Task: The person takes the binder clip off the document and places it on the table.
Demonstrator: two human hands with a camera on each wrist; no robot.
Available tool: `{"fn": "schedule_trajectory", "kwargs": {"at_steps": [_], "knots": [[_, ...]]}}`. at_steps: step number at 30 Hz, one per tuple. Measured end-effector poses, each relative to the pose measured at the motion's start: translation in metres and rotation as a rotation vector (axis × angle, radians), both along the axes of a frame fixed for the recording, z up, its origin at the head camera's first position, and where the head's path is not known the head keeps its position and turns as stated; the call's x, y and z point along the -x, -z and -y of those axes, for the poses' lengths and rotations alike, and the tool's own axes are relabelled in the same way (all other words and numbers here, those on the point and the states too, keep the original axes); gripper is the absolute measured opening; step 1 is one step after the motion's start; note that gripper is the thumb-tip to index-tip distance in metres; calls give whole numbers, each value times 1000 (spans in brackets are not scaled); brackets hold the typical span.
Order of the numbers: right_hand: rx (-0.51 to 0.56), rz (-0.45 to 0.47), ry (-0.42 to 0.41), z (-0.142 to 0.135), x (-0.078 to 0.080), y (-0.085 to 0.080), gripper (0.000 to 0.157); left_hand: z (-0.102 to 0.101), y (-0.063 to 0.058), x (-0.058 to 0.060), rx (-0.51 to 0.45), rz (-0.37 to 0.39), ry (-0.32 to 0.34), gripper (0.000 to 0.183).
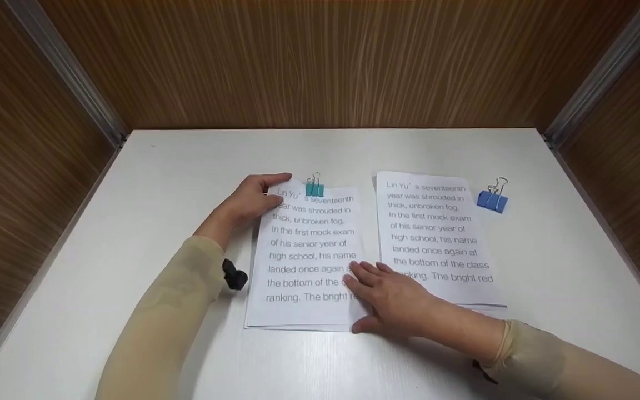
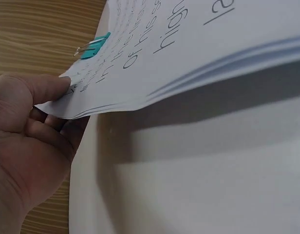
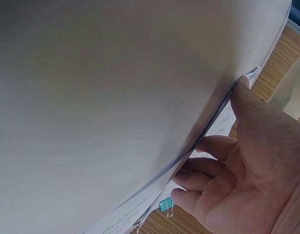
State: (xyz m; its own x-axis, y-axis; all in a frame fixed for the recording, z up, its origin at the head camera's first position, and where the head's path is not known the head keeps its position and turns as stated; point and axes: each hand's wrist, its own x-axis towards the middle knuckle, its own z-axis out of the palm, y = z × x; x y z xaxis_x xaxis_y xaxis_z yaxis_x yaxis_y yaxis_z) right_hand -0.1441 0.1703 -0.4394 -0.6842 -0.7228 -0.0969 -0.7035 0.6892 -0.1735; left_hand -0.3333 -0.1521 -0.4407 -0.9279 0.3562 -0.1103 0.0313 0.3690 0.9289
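A stack of printed sheets [image 1: 303,314] lies on the left, with a teal binder clip [image 1: 314,190] on its top edge. My left hand [image 1: 246,201] pinches the stack's upper left corner; the left wrist view shows the thumb on top, fingers beneath, and the sheets' edge [image 2: 140,105] slightly raised. Over the lower right edge rests my right hand [image 1: 395,300], its fingers lying on the print and its thumb near the bottom corner. Beside it, a second printed stack [image 1: 431,222] is partly covered by that hand. No clip shows on this second stack.
A blue binder clip [image 1: 492,201] stands on the white table [image 1: 186,155] right of the second stack. Wood-grain panels [image 1: 320,66] enclose the table at the back and both sides.
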Motion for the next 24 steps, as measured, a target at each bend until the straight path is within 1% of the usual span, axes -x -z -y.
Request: {"fn": "schedule_trajectory", "kwargs": {"at_steps": [7, 14, 19, 24], "knots": [[-2, 1, -6, 1, -1, -1, 90, -1, -4, -6, -15, -4, -30, 58], [11, 22, 5, 1, -1, -3, 90, -4, -16, -12, -15, -16, -73, 58], [27, 67, 27, 0, 1, -5, 91, -6, -22, -15, -25, -26, -88, 57], [35, 113, 47, -1, 1, -4, 91, -6, -21, -18, -55, -38, -94, 57]]}}
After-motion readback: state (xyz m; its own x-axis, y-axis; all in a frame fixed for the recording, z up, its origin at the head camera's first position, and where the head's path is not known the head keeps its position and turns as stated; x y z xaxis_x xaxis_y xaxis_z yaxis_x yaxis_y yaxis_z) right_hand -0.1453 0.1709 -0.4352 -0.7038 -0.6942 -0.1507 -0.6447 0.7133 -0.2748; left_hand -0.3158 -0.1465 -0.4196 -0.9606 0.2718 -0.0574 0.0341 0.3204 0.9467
